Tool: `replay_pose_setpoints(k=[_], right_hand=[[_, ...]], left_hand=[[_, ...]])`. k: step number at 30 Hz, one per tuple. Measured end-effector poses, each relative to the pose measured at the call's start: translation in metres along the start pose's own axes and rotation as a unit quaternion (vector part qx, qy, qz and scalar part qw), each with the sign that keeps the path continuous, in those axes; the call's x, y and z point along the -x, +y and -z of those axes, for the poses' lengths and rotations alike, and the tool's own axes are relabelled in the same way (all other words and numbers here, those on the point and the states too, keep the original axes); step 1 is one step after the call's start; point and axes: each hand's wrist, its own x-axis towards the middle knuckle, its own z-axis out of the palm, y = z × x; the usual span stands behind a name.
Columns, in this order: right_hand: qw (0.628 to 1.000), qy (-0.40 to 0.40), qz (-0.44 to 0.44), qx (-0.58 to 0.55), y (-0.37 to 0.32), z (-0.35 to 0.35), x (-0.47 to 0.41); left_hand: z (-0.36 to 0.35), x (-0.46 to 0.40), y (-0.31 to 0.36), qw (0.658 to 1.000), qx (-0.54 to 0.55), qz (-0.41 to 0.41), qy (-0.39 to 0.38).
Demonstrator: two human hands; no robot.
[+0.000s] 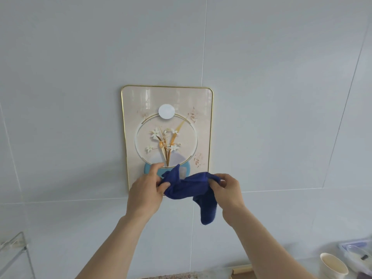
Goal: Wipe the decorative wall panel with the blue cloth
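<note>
The decorative wall panel hangs on the pale tiled wall, cream with a thin gold frame, a flower picture inside a ring and a white round disc near its top. In front of its lower edge I hold the blue cloth bunched between both hands. My left hand pinches the cloth's left end, thumb and fingers closed on it. My right hand grips the right end, and a loose tail of cloth hangs down below it. The cloth and hands hide the panel's bottom edge.
A clear acrylic stand sits at the lower left. At the lower right stand a cream cup and a plastic bag with items. A speckled counter edge shows at the bottom.
</note>
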Motion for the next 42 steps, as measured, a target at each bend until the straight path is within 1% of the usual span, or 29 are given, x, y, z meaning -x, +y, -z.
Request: replay_pose_setpoints(k=[2, 4, 8, 9, 10, 12, 13, 15, 16, 17, 18, 19, 21, 22, 23, 25, 27, 28, 30, 33, 36, 38, 40, 42], right_hand=[[0.992, -0.012, -0.057, -0.116, -0.001, -0.002, -0.003], [0.975, -0.033, -0.075, -0.208, -0.002, -0.005, -0.003], [0.946, -0.086, -0.094, -0.297, -0.002, -0.017, -0.004], [0.94, -0.11, -0.103, -0.306, -0.002, -0.02, -0.005], [0.939, -0.137, -0.091, -0.304, -0.002, -0.022, -0.006], [0.949, -0.172, -0.034, -0.262, 0.004, -0.023, -0.006], [0.952, -0.182, -0.005, -0.246, 0.01, -0.021, -0.006], [0.955, -0.177, 0.014, -0.236, 0.02, -0.014, -0.008], [0.96, -0.161, 0.021, -0.227, 0.026, -0.012, -0.013], [0.97, -0.134, 0.029, -0.203, 0.029, -0.01, -0.019], [0.979, -0.1, 0.037, -0.172, 0.031, -0.01, -0.026], [0.987, -0.067, 0.048, -0.141, 0.03, -0.01, -0.032], [0.991, -0.021, 0.092, -0.096, 0.027, -0.015, -0.045], [0.989, -0.004, 0.124, -0.078, 0.026, -0.018, -0.051], [0.984, 0.017, 0.166, -0.056, 0.025, -0.022, -0.057], [0.962, 0.075, 0.264, 0.003, 0.022, -0.029, -0.068], [0.919, 0.139, 0.363, 0.065, 0.018, -0.036, -0.082], [0.895, 0.16, 0.406, 0.091, 0.017, -0.038, -0.09], [0.857, 0.175, 0.466, 0.136, 0.018, -0.043, -0.107], [0.83, 0.154, 0.492, 0.215, 0.031, -0.053, -0.124], [0.778, 0.109, 0.535, 0.311, 0.058, -0.061, -0.131], [0.764, 0.092, 0.55, 0.325, 0.072, -0.064, -0.133], [0.755, 0.096, 0.56, 0.329, 0.081, -0.064, -0.138], [0.736, 0.109, 0.579, 0.332, 0.09, -0.064, -0.143]], left_hand=[[-0.008, -0.002, 0.007, 0.999, 0.047, -0.008, -0.003], [-0.017, -0.004, 0.013, 0.996, 0.082, -0.016, -0.01], [-0.037, -0.004, 0.027, 0.99, 0.135, -0.041, -0.03], [-0.044, -0.002, 0.031, 0.988, 0.142, -0.042, -0.033], [-0.05, -0.001, 0.034, 0.987, 0.151, -0.039, -0.029], [-0.06, -0.002, 0.037, 0.985, 0.168, -0.033, -0.026], [-0.062, -0.002, 0.038, 0.984, 0.169, -0.038, -0.04], [-0.063, -0.005, 0.037, 0.979, 0.17, -0.057, -0.095], [-0.062, -0.007, 0.036, 0.976, 0.177, -0.06, -0.111], [-0.06, -0.009, 0.033, 0.975, 0.187, -0.057, -0.11], [-0.059, -0.013, 0.029, 0.978, 0.183, -0.054, -0.085], [-0.059, -0.017, 0.025, 0.985, 0.159, -0.063, -0.034], [-0.062, -0.031, 0.017, 0.99, 0.058, -0.106, 0.074], [-0.064, -0.039, 0.015, 0.986, 0.013, -0.13, 0.104], [-0.066, -0.048, 0.013, 0.982, -0.022, -0.15, 0.117], [-0.069, -0.064, 0.011, 0.972, -0.08, -0.181, 0.125], [-0.075, -0.079, 0.008, 0.964, -0.126, -0.194, 0.13], [-0.078, -0.086, 0.005, 0.96, -0.145, -0.196, 0.135], [-0.085, -0.098, -0.001, 0.954, -0.175, -0.195, 0.144], [-0.097, -0.11, -0.013, 0.946, -0.191, -0.209, 0.155], [-0.106, -0.118, -0.025, 0.94, -0.179, -0.232, 0.174], [-0.109, -0.123, -0.029, 0.937, -0.175, -0.239, 0.184], [-0.113, -0.126, -0.031, 0.932, -0.182, -0.241, 0.203], [-0.118, -0.128, -0.032, 0.924, -0.192, -0.238, 0.228]])
